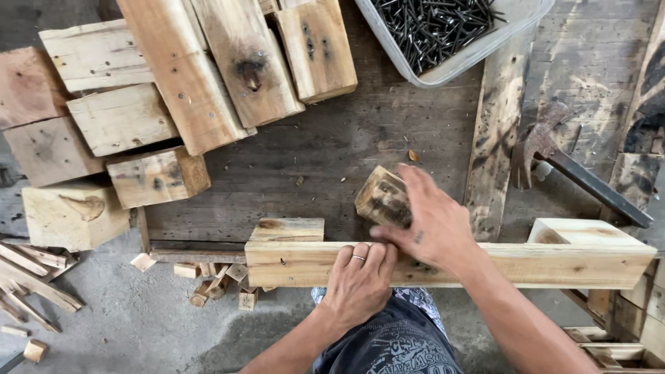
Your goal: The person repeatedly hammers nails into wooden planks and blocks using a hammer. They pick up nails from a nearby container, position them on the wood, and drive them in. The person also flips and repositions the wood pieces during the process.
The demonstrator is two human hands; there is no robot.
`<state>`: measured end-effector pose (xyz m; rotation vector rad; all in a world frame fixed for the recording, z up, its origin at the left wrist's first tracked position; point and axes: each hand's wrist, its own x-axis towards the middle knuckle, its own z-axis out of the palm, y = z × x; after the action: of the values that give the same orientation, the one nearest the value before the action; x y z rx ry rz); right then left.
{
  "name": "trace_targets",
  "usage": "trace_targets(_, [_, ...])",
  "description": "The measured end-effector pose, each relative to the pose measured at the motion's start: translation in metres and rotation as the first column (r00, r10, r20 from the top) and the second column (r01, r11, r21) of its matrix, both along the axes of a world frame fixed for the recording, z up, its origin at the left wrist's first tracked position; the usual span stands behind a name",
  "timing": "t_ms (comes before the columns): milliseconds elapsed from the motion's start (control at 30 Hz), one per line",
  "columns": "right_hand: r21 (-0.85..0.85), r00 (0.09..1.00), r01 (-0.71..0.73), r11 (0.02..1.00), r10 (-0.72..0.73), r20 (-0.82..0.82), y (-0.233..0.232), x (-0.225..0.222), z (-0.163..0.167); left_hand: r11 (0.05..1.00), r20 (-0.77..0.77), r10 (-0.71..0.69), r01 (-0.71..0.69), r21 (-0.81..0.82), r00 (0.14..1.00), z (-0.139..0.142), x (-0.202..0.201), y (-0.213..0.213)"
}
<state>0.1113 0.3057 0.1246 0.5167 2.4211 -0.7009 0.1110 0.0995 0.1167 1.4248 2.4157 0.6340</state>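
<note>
The left hand (359, 278) presses flat, fingers open, on the long wooden rail (450, 264) at the bench (332, 145) edge, steadying it, while the right hand (431, 220) grips a small wood block (382, 197) just above the rail, tilted

Pale grey plastic tub (443, 69) of dark nails at top edge, no labels, signs or screens

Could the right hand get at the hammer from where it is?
Probably yes. The hammer lies in the open on the bench, right of the right hand, with nothing between them. But that hand is holding a wood block, which it would likely have to put down first.
</note>
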Motion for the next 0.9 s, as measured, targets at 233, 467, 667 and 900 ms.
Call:
trace_targets(233, [-0.139, 0.890, -0.450, 0.882, 0.456, 0.016, 0.046, -0.009, -0.006, 0.999, -0.062, -0.005, 0.007, 0.034, 0.998, -0.003, 0.003, -0.005])
trace_targets(467, [-0.412, 0.965, -0.135, 0.901, 0.214, 0.152, 0.080, 0.032, -0.021, 0.996, 0.068, -0.015, 0.021, -0.090, 0.998, -0.001, -0.011, 0.006])
trace_targets(667, [-0.375, 0.965, -0.103, 0.921, 0.183, 0.185, 0.084, 0.042, -0.024, 0.996, 0.051, -0.076, 0.079, -0.052, 0.996, 0.019, -0.023, 0.027])
trace_targets(900, [0.153, 0.896, -0.337, 0.929, 0.367, -0.252, 0.065, 0.106, 0.017, 0.923, 0.025, -0.293, 0.289, -0.253, 0.956, 0.017, -0.028, 0.065])
